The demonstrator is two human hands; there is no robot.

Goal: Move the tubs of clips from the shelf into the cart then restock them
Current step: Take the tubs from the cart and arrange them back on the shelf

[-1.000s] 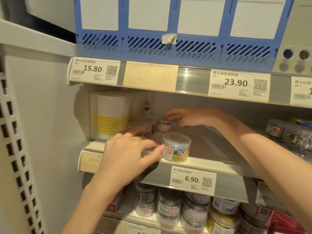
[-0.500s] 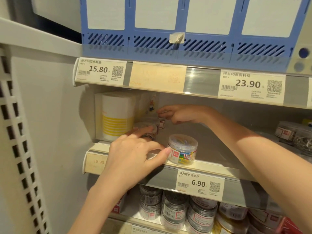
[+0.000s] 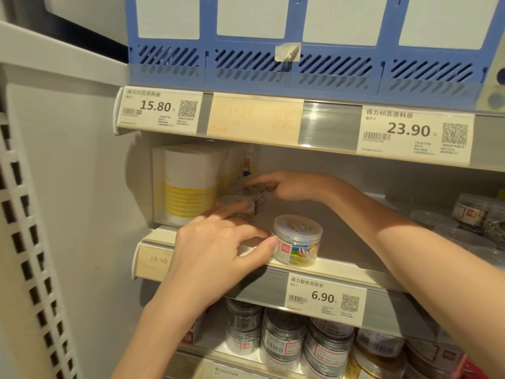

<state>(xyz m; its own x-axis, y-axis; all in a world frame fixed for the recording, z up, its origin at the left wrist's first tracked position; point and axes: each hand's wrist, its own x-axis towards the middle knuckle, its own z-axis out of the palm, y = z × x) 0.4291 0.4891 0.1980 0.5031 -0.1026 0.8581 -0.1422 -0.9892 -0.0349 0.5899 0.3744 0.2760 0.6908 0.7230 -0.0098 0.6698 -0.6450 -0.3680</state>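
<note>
Tubs of clips are seen on the middle shelf (image 3: 322,269): the front tub (image 3: 297,243), at the edge, is touched by the left hand's (image 3: 216,258) thumb. Rear tubs (image 3: 247,199) are reached by the right hand (image 3: 287,186); its grip cannot be told.

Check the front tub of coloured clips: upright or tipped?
Upright. The tub of coloured clips stands on its base at the shelf edge, lid level on top; the left hand thumb touches its side.

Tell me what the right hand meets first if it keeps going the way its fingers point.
Probably the small clear tub at the back of the shelf: the right hand points left at it, fingertips about touching. Beyond stands the white and yellow box. Depth is unclear.
</note>
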